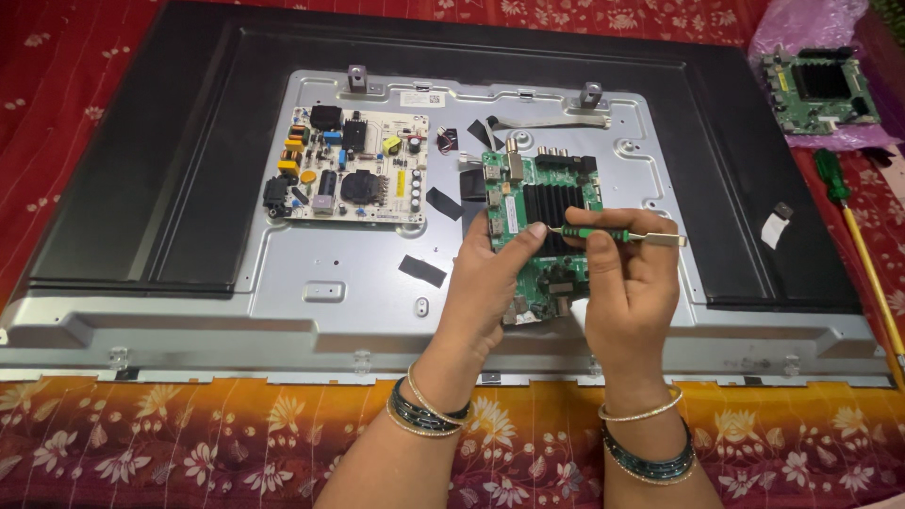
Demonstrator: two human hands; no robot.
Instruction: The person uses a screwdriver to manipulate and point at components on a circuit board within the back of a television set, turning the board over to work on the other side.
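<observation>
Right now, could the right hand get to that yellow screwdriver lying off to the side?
Probably yes, once freed: the right hand holds a green-handled tool over the green circuit board. Only bare panel back and red cloth separate it from the yellow screwdriver.

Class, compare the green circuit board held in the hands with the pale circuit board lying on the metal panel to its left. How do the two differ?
The green board is lifted and held by the left hand, while the pale board lies flat on the metal panel. The green board carries a black ribbed block; the pale board carries yellow, blue and black parts. The right hand holds a small tool over the green board; nothing touches the pale board. Both are rectangular.
</observation>
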